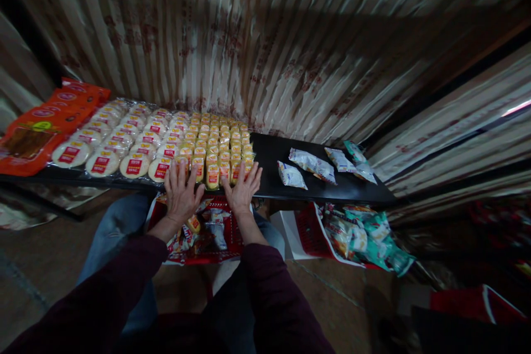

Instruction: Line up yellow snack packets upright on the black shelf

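Observation:
Both hands rest at the front of a block of small yellow wrapped cakes [213, 174] lined up in rows on a black shelf [265, 168]. My left hand [181, 191] lies with fingers stretched over the front left of the block, beside the round white packaged cakes [134, 165]. My right hand [243, 185] has its fingers spread on the front right corner of the yellow rows. Neither hand grips anything. Parts of the front cakes are hidden under the fingers.
Orange packets [37, 127] lie at the shelf's left end. Several small white packets [292, 175] are on its right part. A red basket [224, 256] of snacks sits below my hands, and another basket [309, 232] holds green and white bags [375, 235]. Pleated curtain [232, 38] hangs behind.

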The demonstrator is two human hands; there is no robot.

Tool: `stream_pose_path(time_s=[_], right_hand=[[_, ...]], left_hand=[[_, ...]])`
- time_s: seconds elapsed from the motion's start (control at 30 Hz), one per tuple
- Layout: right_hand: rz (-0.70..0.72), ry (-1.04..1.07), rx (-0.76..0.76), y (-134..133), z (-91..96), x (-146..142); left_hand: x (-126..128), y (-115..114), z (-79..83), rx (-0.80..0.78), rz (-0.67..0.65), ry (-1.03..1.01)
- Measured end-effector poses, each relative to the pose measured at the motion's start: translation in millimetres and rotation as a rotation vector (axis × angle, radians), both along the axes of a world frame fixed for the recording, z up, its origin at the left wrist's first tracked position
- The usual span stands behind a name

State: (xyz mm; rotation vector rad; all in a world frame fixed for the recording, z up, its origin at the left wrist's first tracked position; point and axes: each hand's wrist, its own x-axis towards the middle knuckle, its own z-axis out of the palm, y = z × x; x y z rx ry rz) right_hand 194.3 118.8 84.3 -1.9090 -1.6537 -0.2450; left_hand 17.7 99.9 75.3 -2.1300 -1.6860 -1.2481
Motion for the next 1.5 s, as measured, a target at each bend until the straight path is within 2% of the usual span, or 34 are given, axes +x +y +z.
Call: stream_pose_path(time_s=[0.37,0.57,0.97,1.37,1.5], right_hand=[[0.014,0.045,0.000,1.7,-1.2,-1.4],[0.004,0.033,0.007,1.5,-2.1,-0.3],[-0.001,0.034,-0.001,-1.0,-0.3,0.9],[0.029,0.059,0.001,0.7,-4.2,4.0],[0.042,0.086,0.025,0.8,-3.2,4.3]], left_hand=[[0.5,10.0,-2.0,-0.054,-0.114,0.064],[-1.0,7.0,-3.7,-0.042,-0.075,0.075],[16.4,-2.6,-13.0,-0.017,-0.211,0.163],[23.4,7.6,-6.5,-0.029,-0.211,0.147],[21.9,8.1,-9.8,-0.026,-0.218,0.141]])
